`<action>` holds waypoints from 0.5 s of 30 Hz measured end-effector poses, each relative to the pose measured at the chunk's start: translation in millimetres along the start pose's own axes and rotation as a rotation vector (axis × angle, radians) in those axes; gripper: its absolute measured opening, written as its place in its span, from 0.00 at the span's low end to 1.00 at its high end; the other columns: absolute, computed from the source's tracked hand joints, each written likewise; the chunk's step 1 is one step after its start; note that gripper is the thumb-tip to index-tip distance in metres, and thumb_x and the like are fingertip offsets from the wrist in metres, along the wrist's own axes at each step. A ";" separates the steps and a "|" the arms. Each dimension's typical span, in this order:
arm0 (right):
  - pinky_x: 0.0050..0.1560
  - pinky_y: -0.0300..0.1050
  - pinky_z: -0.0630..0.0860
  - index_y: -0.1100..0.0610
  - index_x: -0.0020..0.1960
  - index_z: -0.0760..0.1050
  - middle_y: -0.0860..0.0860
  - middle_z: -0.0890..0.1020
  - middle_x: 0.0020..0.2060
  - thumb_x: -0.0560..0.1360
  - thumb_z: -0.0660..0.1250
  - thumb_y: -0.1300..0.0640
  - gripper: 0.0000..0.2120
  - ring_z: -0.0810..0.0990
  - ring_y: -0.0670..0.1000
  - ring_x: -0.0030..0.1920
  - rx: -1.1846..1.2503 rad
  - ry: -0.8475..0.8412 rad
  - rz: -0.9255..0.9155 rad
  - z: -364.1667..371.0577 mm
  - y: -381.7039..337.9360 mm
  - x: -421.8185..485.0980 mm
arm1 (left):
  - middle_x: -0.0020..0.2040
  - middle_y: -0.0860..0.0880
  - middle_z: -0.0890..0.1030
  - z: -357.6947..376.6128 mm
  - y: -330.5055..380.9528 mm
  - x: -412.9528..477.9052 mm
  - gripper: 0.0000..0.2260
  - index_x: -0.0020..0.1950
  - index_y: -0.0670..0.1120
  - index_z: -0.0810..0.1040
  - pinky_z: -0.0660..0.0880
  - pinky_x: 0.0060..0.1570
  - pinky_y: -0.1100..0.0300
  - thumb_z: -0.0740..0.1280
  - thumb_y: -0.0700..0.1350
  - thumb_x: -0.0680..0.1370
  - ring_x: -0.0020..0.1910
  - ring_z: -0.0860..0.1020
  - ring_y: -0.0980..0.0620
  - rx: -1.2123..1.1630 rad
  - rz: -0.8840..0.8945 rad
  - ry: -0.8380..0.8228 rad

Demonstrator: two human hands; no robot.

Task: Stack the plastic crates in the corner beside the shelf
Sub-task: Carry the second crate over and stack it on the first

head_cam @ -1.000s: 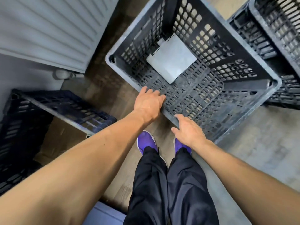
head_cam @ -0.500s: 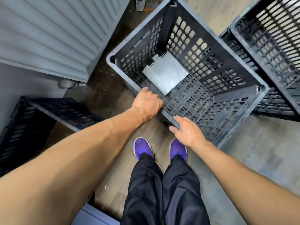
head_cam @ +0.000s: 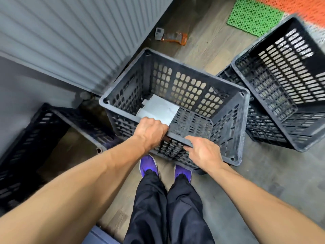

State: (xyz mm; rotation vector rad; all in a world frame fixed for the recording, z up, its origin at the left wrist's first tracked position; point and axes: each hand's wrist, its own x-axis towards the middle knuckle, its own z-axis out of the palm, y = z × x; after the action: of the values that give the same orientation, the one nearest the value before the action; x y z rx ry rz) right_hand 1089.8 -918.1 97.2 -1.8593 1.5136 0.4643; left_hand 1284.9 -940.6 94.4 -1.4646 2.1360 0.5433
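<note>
A dark grey perforated plastic crate (head_cam: 191,71) stands in front of me, tilted toward me, with a white sheet (head_cam: 159,110) on its floor. My left hand (head_cam: 149,131) is curled over the crate's near rim. My right hand (head_cam: 204,153) grips the same rim a little to the right, fingers under the edge. To the right, another dark crate (head_cam: 281,88) sits tilted on top of a further crate (head_cam: 260,127). A black crate (head_cam: 44,131) lies low at the left, beside the wall.
A white ribbed radiator (head_cam: 73,36) covers the wall at the upper left. An orange-and-clear packet (head_cam: 173,37) lies on the wood floor beyond the crate. A green grid mat (head_cam: 255,18) and an orange mat (head_cam: 302,6) lie at the top right. My purple shoes (head_cam: 148,165) stand just below the crate.
The crate has come up and tipped toward me with both hands closing on its near rim. The view has pulled back, showing the floor packet and the mats.
</note>
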 end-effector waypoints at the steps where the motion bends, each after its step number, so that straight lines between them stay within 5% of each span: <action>1: 0.42 0.47 0.68 0.44 0.62 0.73 0.49 0.83 0.51 0.81 0.60 0.48 0.11 0.81 0.55 0.54 -0.029 0.004 -0.034 -5.4 0.2 -3.0 | 0.52 0.48 0.83 -1.9 1.6 -7.6 0.08 0.55 0.51 0.77 0.64 0.43 0.56 0.60 0.48 0.81 0.52 0.81 0.44 -0.013 -0.011 0.009; 6: 0.36 0.46 0.68 0.45 0.55 0.73 0.46 0.83 0.44 0.80 0.61 0.52 0.05 0.82 0.52 0.48 -0.172 0.031 -0.194 -40.7 0.6 -28.2 | 0.50 0.47 0.83 -22.5 17.9 -50.8 0.10 0.58 0.52 0.75 0.65 0.40 0.55 0.59 0.54 0.82 0.49 0.81 0.43 -0.078 -0.097 0.067; 15: 0.37 0.47 0.66 0.44 0.59 0.72 0.47 0.82 0.46 0.74 0.58 0.60 0.17 0.82 0.54 0.49 -0.359 0.084 -0.408 -120.6 -23.1 -110.7 | 0.46 0.47 0.83 -89.3 51.6 -146.7 0.07 0.56 0.49 0.75 0.70 0.40 0.55 0.59 0.45 0.82 0.42 0.80 0.45 -0.160 -0.260 0.146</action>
State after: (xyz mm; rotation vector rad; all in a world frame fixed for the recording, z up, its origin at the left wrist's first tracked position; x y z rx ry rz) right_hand 1066.0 -921.6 260.7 -2.4236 1.1064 0.4890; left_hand 1265.9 -865.2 256.0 -1.8893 2.0027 0.5338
